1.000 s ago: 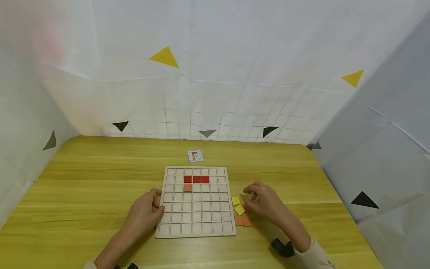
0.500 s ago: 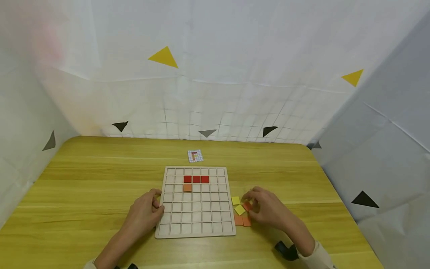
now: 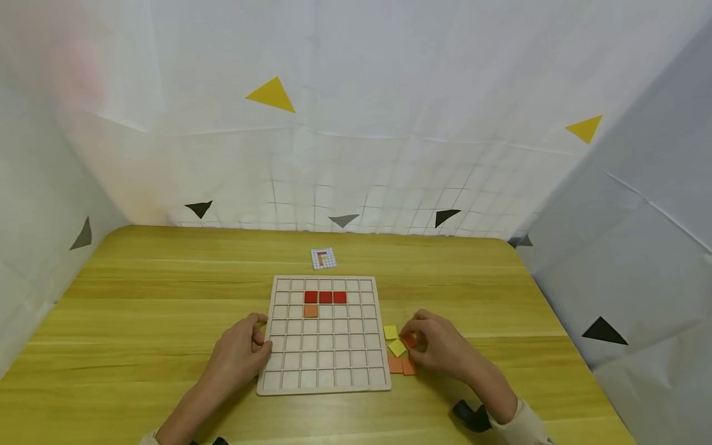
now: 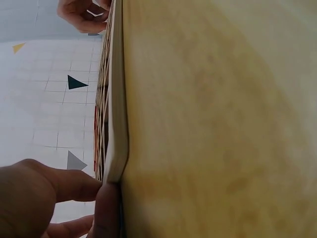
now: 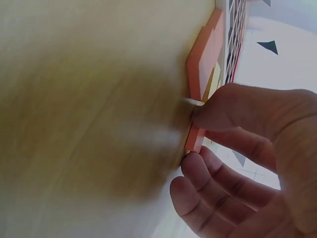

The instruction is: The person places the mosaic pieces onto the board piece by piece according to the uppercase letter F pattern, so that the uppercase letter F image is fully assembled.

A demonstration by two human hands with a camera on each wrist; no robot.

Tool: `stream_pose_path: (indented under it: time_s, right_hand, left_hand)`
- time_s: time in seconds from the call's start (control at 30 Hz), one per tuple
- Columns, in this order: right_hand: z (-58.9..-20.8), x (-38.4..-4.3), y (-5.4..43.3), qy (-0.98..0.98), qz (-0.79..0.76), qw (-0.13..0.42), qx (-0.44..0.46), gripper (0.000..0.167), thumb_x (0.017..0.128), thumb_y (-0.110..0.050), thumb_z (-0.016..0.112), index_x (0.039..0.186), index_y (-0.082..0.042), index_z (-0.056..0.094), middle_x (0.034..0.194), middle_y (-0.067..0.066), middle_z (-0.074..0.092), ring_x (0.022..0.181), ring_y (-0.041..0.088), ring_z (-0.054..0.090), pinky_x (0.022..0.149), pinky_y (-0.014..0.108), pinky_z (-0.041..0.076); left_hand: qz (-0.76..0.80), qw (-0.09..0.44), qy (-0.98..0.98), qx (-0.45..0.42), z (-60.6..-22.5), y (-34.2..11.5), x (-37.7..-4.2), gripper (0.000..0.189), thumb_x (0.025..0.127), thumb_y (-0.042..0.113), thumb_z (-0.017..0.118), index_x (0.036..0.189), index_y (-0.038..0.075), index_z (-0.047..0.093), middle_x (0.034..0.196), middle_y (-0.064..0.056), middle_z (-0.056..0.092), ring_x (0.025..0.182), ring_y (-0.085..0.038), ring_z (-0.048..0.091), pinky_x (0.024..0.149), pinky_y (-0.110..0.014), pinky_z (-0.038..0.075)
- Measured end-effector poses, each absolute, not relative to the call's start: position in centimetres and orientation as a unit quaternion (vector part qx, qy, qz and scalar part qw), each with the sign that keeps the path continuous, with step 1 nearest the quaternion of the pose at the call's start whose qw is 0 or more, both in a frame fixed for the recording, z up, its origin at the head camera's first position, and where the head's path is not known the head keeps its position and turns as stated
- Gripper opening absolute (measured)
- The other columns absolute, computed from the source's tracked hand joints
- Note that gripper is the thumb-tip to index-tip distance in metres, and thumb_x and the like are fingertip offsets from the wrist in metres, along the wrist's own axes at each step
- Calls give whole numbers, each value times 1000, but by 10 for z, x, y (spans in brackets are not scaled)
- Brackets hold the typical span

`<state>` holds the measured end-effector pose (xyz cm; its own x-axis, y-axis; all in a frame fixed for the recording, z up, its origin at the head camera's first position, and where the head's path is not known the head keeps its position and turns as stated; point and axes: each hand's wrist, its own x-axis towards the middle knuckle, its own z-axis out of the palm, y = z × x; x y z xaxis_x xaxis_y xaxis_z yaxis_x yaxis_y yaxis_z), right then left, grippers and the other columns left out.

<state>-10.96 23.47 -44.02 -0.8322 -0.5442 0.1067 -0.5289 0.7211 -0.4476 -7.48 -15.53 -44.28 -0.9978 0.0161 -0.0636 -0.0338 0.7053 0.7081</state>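
Note:
In the head view my left hand (image 3: 238, 347) rests against the left edge of a pale wooden grid board (image 3: 327, 360), its thumb and fingertips touching the rim. Three red tiles (image 3: 325, 297) lie in a row on the board, with one orange tile (image 3: 311, 311) below the leftmost. To the right of the board, my right hand (image 3: 442, 347) pinches another orange tile (image 5: 195, 139) between thumb and fingers, low at the tabletop. Beside it lie two yellow tiles (image 3: 390, 332) and two more orange tiles (image 3: 395, 364).
Behind the board lies a small card (image 3: 324, 258) printed with a coloured grid pattern. The wooden table (image 3: 167, 278) ends at white sheeting (image 3: 356, 154) at the back and sides. Black wrist gear (image 3: 471, 416) sits below the right wrist.
My right hand has shifted slightly down and its fingers have closed round the orange tile. The left hand, the board and the other tiles stay where they were.

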Motion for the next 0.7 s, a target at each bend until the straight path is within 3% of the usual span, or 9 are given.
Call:
stream_pose_path:
  time_s: [0.2, 0.7]
  right_hand:
    - [-440, -112, 234, 930, -246, 25, -271, 29, 71, -11, 84, 95, -16, 71, 88, -9, 55, 74, 8, 51, 64, 25, 47]
    - [-442, -112, 236, 922, -276, -4, -273, 27, 71, -3, 78, 95, -13, 71, 82, -6, 55, 68, 10, 51, 58, 23, 45]
  left_hand:
    - [388, 36, 921, -10, -442, -155, -76, 46, 84, 6, 71, 127, -3, 59, 81, 0, 56, 68, -12, 52, 56, -26, 43]
    - [379, 26, 925, -3, -443, -155, -75, 44, 84, 5, 72, 125, -2, 60, 80, 1, 56, 67, -13, 50, 57, -27, 42]
